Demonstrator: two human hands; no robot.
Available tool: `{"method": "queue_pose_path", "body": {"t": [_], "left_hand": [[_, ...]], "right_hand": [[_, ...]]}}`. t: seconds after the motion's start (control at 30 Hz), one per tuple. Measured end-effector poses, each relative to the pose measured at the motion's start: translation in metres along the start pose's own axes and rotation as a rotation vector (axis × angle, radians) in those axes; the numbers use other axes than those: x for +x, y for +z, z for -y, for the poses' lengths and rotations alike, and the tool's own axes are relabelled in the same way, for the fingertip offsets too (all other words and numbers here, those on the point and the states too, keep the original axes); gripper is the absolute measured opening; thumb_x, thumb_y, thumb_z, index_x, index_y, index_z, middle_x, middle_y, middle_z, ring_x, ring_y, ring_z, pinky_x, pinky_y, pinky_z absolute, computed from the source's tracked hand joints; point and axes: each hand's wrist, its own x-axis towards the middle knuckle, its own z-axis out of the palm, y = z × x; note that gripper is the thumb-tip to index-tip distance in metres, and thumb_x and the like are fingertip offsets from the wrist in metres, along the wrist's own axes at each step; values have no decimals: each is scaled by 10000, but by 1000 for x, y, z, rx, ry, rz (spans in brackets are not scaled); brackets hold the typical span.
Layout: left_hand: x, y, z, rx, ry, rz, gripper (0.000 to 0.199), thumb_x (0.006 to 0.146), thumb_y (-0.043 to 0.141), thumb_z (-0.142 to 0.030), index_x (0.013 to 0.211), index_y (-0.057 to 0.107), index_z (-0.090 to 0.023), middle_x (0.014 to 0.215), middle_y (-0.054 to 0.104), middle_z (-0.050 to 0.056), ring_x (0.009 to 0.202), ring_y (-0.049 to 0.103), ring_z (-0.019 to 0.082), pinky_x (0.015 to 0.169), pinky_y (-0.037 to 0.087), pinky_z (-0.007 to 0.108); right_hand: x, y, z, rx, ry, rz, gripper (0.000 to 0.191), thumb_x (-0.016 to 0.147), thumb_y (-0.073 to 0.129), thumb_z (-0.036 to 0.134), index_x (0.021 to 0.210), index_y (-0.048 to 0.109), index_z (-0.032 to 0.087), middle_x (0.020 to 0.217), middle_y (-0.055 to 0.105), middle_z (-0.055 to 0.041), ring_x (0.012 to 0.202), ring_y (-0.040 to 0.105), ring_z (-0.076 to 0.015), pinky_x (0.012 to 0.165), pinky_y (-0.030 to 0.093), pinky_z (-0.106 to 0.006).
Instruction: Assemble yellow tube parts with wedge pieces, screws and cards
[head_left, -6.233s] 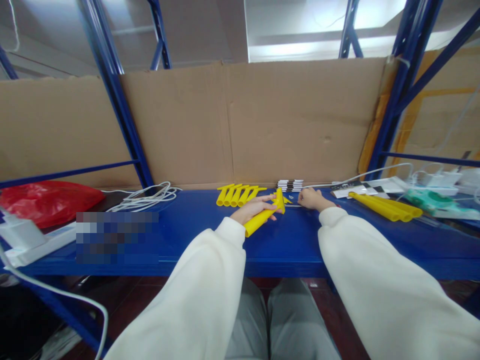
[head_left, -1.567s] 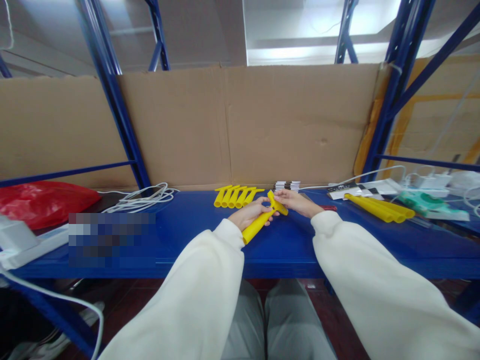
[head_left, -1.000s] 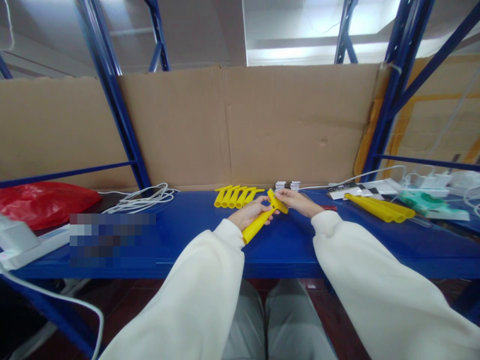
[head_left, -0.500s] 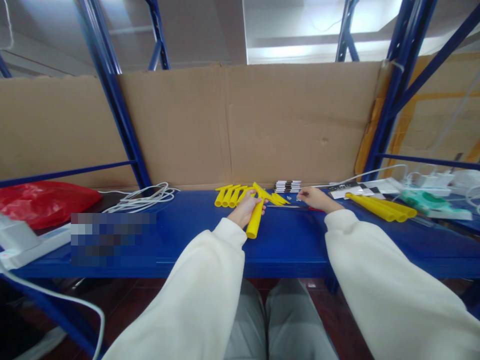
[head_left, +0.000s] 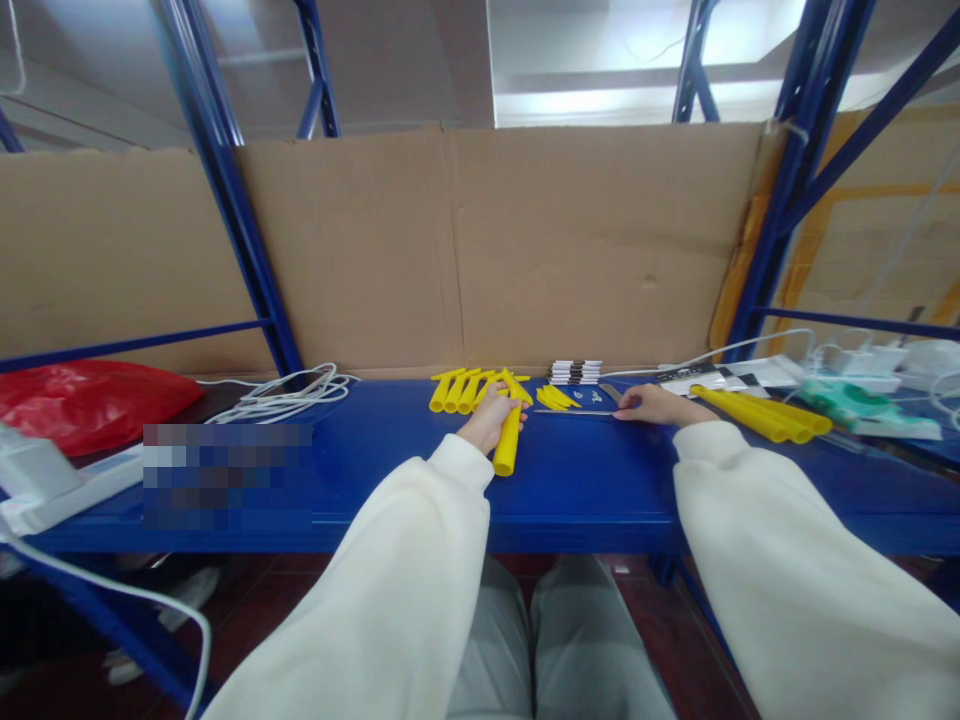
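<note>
My left hand is closed around a yellow T-shaped plastic tube, its open round end tilted toward me. Beyond that hand lie several similar yellow T-shaped tubes in a row. My right hand rests on the bench with its fingers closed at the end of a thin-shafted screwdriver; the fingers cover its handle. Between the hands are several small curved yellow pieces and tiny metal bits, too small to name. A flat grey strip lies just beyond my right fingertips.
Behind the small pieces sits a stack of white-and-black parts. Several yellow tubes lie right of my right hand, near a green packet. White cable and a red bag are on the left. Cardboard walls the back.
My right hand has moved right and a little nearer, from the tiny metal bits onto the screwdriver, covering its red handle. My left hand keeps hold of the tube, its crosspiece slightly shifted.
</note>
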Motion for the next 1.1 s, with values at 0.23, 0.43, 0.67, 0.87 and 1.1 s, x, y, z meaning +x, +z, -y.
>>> {"method": "queue_pose_path", "body": {"t": [0.23, 0.43, 0.67, 0.87, 1.1], "left_hand": [[2, 0, 3, 42, -14, 0, 542, 887, 397, -1, 1371, 330, -235, 755, 582, -3, 464, 497, 90, 437, 413, 182], [0, -1, 3, 84, -1, -11, 483, 892, 396, -6, 1321, 365, -226, 748, 572, -11, 459, 494, 89, 430, 407, 186], [0, 0, 4, 101, 7, 15, 457, 893, 401, -6, 1298, 386, -216, 753, 581, -13, 448, 490, 81, 417, 393, 177], [-3, 1, 3, 117, -5, 73, 476, 890, 406, -5, 1317, 383, -213, 797, 617, 16, 476, 515, 94, 443, 414, 195], [-6, 2, 1, 145, -16, 96, 470, 899, 417, -21, 1318, 373, -229, 779, 620, 16, 487, 528, 101, 435, 414, 186]], "right_hand": [[3, 9, -5, -10, -12, 21, 228, 661, 736, 445, 666, 680, 223, 733, 728, -48, 713, 668, -232, 657, 505, -317], [7, 11, -14, -26, -117, -37, 229, 690, 709, 458, 676, 692, 230, 676, 706, -42, 662, 643, -214, 613, 494, -309], [4, 6, -4, 49, -117, -117, 167, 745, 643, 376, 722, 643, 211, 716, 699, -43, 682, 631, -203, 677, 502, -318], [2, 6, 2, 89, -133, -120, 165, 745, 633, 368, 721, 619, 206, 723, 688, -43, 704, 624, -206, 715, 504, -333], [2, 7, 2, 119, -162, -138, 185, 736, 626, 390, 718, 614, 207, 714, 681, -38, 712, 620, -206, 715, 506, -335]]}}
